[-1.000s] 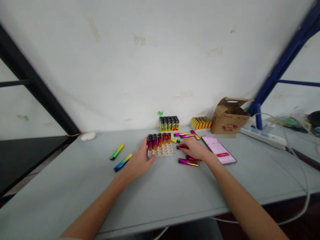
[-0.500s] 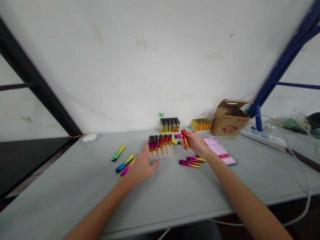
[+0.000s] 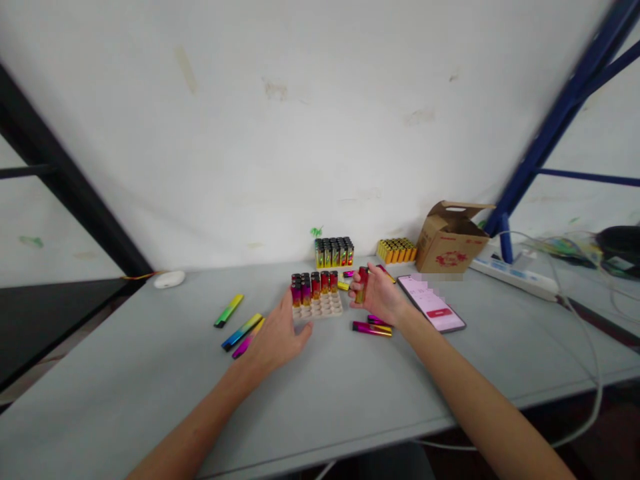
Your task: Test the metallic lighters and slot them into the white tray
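My right hand holds a red and gold lighter upright, fingers wrapped round it, just right of a pale tray with rows of round holes. Several purple and red lighters stand in the tray's back and left holes. At its left side lies my left hand, fingers stretched along the edge and thumb apart; the fingertips are partly hidden. Purple and gold lighters lie below my right hand. Left of my left hand are a blue-yellow lighter, a pink-yellow one and a green-yellow one.
Against the wall stand a full block of green-yellow lighters and a block of yellow ones. An open cardboard box, a phone and a power strip are on the right. A white case lies far left.
My right hand has turned the red lighter more upright and wrapped its fingers round it. My left hand stays at the tray. The view has shifted slightly.
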Available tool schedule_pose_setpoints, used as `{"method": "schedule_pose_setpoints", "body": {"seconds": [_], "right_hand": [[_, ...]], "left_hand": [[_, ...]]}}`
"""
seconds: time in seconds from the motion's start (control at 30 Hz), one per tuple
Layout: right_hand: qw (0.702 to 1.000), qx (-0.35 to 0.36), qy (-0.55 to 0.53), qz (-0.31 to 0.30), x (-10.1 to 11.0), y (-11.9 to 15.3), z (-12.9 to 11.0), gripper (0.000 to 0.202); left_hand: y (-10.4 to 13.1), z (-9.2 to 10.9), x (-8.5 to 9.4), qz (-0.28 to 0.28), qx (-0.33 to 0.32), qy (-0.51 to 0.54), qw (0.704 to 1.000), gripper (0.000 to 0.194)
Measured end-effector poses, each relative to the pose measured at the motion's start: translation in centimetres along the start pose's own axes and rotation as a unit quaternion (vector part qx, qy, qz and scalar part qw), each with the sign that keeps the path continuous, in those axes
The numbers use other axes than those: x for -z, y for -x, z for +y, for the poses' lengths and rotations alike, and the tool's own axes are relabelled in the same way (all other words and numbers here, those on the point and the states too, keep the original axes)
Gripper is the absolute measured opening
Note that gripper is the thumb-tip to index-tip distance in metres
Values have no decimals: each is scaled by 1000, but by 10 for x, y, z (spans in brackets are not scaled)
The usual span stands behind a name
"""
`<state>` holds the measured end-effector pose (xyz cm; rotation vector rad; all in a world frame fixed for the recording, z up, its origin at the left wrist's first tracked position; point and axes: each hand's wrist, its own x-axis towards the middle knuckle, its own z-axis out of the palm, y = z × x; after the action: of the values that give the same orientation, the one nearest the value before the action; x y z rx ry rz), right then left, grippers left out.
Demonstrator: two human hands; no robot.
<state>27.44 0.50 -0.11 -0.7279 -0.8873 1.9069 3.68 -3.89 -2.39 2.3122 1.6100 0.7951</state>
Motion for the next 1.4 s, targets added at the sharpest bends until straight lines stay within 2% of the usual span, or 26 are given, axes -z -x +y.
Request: {"method": "schedule_pose_setpoints", "body": {"seconds": [0.23, 0.63, 0.83, 1.2, 1.33, 1.4], "right_hand": [[999, -12, 7, -32, -1, -2, 7, 36], [999, -16, -15, -44, -9, 0, 9, 36], [999, -26, 11, -17, -14, 0, 11, 32], [999, -13, 37, -12, -17, 0, 17, 27], [999, 18, 27, 11, -19, 0, 16, 29], [999, 34, 19, -5, -20, 0, 16, 30]], "left_hand": [[1, 3, 2, -5, 12, -9, 1000, 79], [-1, -2, 0, -12, 21, -1, 1000, 65], [-1, -2, -1, -8, 18, 4, 1000, 66], [-2, -3, -1, -5, 11, 10, 1000, 65], [-2, -4, -2, 8, 3, 10, 1000, 63], [-2, -4, -1, 8, 4, 14, 1000, 63]]}}
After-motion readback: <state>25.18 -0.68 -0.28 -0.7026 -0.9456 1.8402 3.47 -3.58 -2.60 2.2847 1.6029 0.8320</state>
